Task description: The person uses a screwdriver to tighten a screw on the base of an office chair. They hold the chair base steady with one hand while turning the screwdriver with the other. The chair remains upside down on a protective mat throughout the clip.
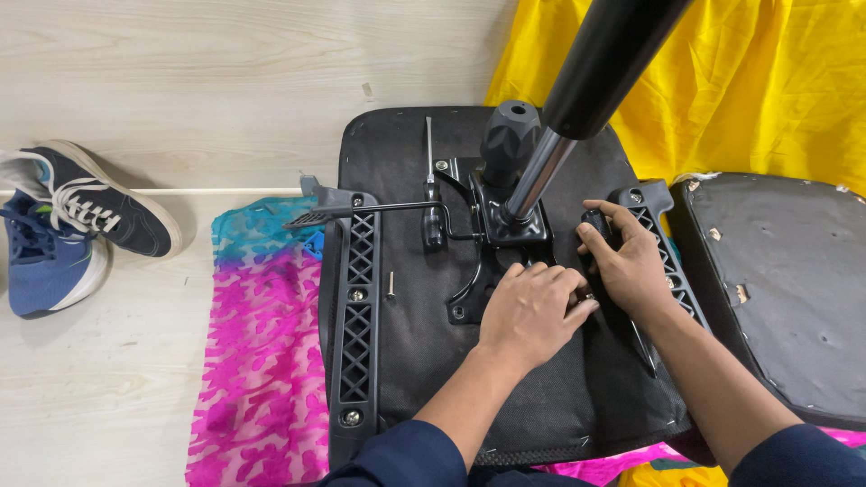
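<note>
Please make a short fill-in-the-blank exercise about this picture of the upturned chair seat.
1. The loose bolt lies on the black fabric underside of the chair seat, beside the ____ black plastic armrest bracket.
2. The blue sneakers lie on the ____.
3. The cloth behind the shiny gas cylinder is ____.

Missing words: left; floor; yellow

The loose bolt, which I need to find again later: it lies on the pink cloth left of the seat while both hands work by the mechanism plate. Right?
Not quite. The head view shows the loose bolt lying on the black seat underside, just beside the left armrest bracket, not on the pink cloth. Both hands, left and right, do work by the mechanism plate.
</note>
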